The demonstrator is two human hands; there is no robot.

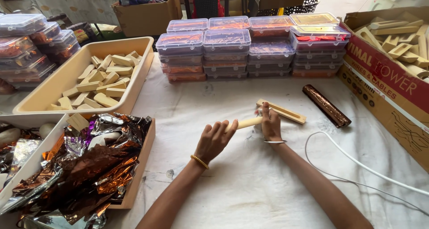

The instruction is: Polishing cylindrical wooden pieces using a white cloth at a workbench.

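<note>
A white cloth is covering the tabletop [250, 184], w/ both hands working near its middle. At the right edge a big cardboard box [384, 95] is sitting, filled w/ pale wooden pieces. Along the back, stacks of clear plastic lidded boxes [250, 48] are standing in a row; more of them are piling up at far left. A cream tray [134, 77] at back left is holding wooden blocks, and in front of it a shallower tray [140, 166] is overflowing w/ crumpled copper and silver foil [94, 166]. A white cable [357, 164] is curling across the cloth at right. A foil-wrapped brown stick [326, 105] is lying near the cardboard box, well apart from the hands. A slotted wooden holder [286, 112] is lying just behind the right hand. The left hand [214, 139] and right hand [271, 124] are both closing around a pale wooden stick [248, 122] (left over one end, right gripping the other), holding it just above the cloth.
</note>
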